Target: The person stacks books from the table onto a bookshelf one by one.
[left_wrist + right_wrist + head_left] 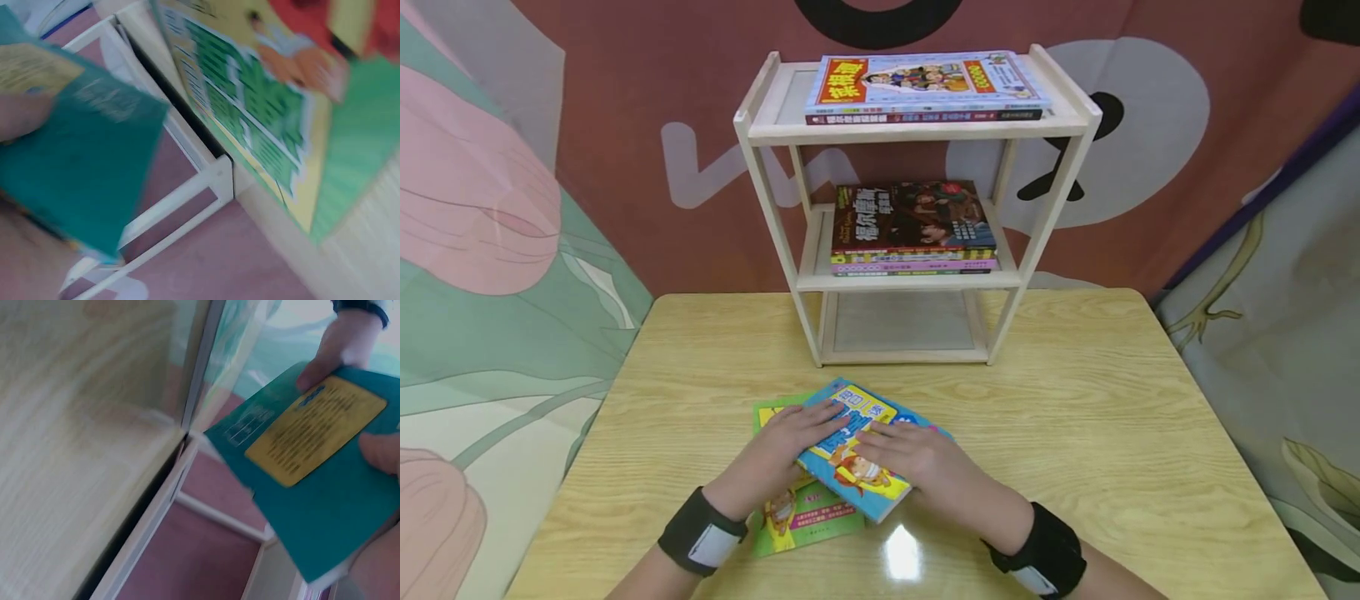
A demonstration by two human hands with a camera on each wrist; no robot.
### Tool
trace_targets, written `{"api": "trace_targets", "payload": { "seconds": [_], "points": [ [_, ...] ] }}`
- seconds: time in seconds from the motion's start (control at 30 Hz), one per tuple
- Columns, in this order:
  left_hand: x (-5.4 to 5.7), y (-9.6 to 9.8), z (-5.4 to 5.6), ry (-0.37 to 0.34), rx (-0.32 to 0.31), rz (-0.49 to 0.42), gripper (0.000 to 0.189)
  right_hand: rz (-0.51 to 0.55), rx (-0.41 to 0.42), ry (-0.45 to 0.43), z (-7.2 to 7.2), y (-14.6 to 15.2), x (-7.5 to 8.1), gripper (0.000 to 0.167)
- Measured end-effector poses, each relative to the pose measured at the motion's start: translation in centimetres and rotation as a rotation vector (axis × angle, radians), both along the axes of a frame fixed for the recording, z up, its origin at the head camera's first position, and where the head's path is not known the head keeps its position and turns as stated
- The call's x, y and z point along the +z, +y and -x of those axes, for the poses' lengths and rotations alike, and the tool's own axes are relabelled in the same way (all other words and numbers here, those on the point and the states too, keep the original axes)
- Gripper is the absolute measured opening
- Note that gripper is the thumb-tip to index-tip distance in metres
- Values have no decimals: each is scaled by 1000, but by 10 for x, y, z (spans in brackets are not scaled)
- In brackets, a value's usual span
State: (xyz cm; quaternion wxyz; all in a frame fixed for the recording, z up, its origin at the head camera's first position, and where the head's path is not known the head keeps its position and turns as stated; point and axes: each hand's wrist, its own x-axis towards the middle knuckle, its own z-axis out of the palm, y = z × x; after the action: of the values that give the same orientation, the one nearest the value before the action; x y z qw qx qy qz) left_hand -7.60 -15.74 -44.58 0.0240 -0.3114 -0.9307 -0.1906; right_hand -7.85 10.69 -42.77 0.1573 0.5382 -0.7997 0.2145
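Note:
Both hands hold a blue book (844, 468) tilted above the table, its colourful front cover facing up. My left hand (781, 452) grips its left side, with fingers spread over the cover. On the opposite side my right hand (928, 462) grips it the same way. Seen in the right wrist view, both thumbs press the teal back cover (331, 506) with its yellow text panel. Partly covered by the blue book and left hand, a green book (820, 521) lies on the table. The left wrist view shows that green book (250, 119) larger and blurred.
A white shelf rack (917, 131) stands at the table's back edge. Its top tier bears a light-blue book (940, 82) on others; the middle tier has a stack topped by a dark book (913, 218). Wood-grain table (1075, 400) surrounds the hands.

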Motion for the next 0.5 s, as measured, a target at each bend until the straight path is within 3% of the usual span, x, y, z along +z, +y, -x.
{"api": "trace_targets", "payload": {
  "seconds": [0.27,0.5],
  "points": [
    [5,1,-1,247,-61,-17,82,-29,44,-51,9,12,8,49],
    [12,7,-1,351,-36,-46,65,-34,11,-133,12,19,13,53]
  ]
}}
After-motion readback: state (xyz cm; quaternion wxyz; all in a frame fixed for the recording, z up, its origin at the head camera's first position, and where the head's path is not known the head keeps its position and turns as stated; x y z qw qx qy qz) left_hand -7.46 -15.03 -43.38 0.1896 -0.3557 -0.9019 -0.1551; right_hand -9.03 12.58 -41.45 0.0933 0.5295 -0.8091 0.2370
